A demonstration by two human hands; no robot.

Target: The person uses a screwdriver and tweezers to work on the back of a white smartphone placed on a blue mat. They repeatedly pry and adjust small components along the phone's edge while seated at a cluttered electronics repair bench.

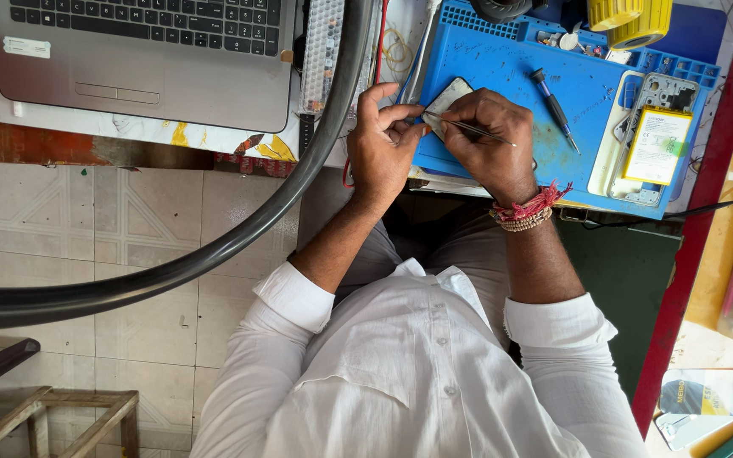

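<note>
tweezers (pixel 468 127) in right hand (pixel 489 140) — left hand (pixel 383 140) steadies 1 phone part (pixel 447 97).

Single head view, looking steeply down, close over hands (pixel 434 144) and blue mat (pixel 502 76).

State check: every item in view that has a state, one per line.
left hand: pinching the small part's edge
right hand: gripping tweezers
tweezers: tip at the small part
small part: tilted on blue mat
laptop: lid open
opened phone: back off, battery exposed
screwdriver: lying unused on mat
</note>
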